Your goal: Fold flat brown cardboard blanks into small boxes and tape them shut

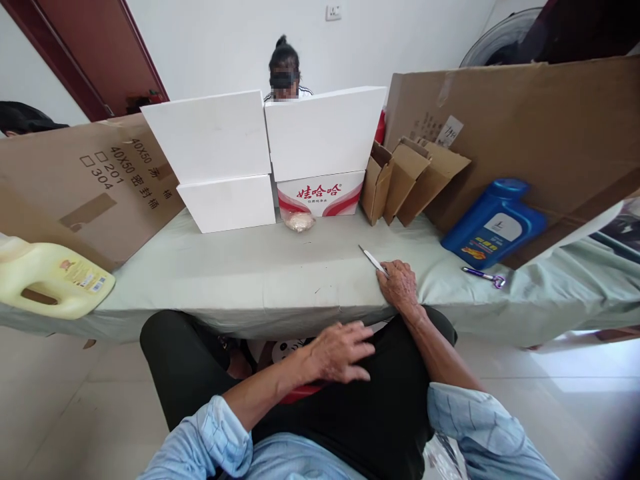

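Observation:
My right hand [399, 285] rests on the table's near edge, its fingers closed around a slim white-handled tool with a thin dark metal tip [373, 259]. The tip points forward and to the left, over the cloth; its exact kind is too small to make out. Above my lap, my left hand [343, 352] hovers with its fingers spread and nothing in them. Farther up the table, a clear plastic-wrapped pale bundle [300, 221] lies in front of a white and red printed box [323, 195]. To the right of my right hand lies a purple pen-like tool with a forked head [483, 277].
White boxes [225, 203] stand stacked along the far side, with folded brown cartons [407, 177] beside them. A blue jug [495, 223] leans at the right, a yellow jug [60, 277] lies left. Large cardboard sheets [95, 193] flank the green-clothed table [225, 267]. A person [285, 73] sits opposite.

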The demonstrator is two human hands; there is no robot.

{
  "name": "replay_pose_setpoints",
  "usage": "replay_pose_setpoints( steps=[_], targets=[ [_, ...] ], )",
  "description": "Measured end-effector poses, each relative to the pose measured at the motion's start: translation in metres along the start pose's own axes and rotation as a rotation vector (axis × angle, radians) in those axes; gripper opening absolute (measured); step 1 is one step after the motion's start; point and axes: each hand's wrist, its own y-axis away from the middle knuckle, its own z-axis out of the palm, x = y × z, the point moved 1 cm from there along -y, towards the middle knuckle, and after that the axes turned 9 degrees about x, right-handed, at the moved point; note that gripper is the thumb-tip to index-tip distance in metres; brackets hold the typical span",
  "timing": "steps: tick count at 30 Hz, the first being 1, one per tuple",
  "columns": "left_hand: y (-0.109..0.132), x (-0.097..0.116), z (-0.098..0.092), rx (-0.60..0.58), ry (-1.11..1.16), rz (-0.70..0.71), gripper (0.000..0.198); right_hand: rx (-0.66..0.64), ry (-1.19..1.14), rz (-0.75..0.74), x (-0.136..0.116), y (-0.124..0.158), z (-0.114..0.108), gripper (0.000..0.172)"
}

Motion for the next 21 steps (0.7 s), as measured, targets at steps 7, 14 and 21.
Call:
replay_pose_setpoints(
  steps=[7, 14, 21],
  targets=[
    [-0.027, -0.046, -0.031, -0.009, -0.135, -0.434, 0.07, 0.024, 0.004, -0.004, -0.002, -0.001, -0.005, 0.024],
    [-0.012, -0.015, -0.01, 0.047, 0.126, -0.164, 0.038, 0.033, 0.005, 0.003, 0.0, 0.002, 0.0, 0.024],
    [-0.014, -0.042, -0.026, 0.003, -0.06, -0.336, 0.058, 0.066, -0.01, -0.015, 0.002, 0.001, 0.001, 0.024]
  ],
)
